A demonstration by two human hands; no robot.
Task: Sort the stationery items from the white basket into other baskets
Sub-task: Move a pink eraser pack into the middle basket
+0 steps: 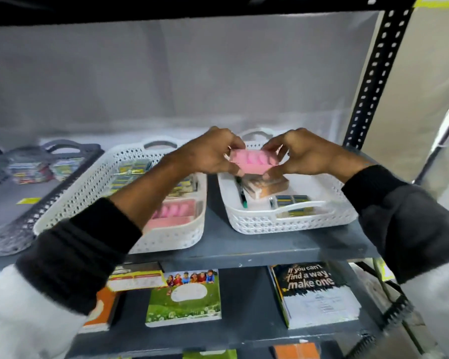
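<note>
I hold a pink box of erasers (252,161) in the air between two white baskets. My left hand (208,154) grips its left end and my right hand (303,154) grips its right end. Below the box, the right white basket (257,218) holds an orange pack (267,186), a pen (243,195) and small blue-yellow boxes (293,200). The middle white basket (88,185) contains another pink eraser box (174,212) and several yellow-green packs (132,168). A grey basket (0,237) at the left holds colourful packs (29,168).
All three baskets stand on a grey metal shelf (244,247). A black perforated upright (379,71) rises at the right. On the shelf below lie notebooks: a green one (184,299), a black-and-white one (314,294) and an orange one (101,312).
</note>
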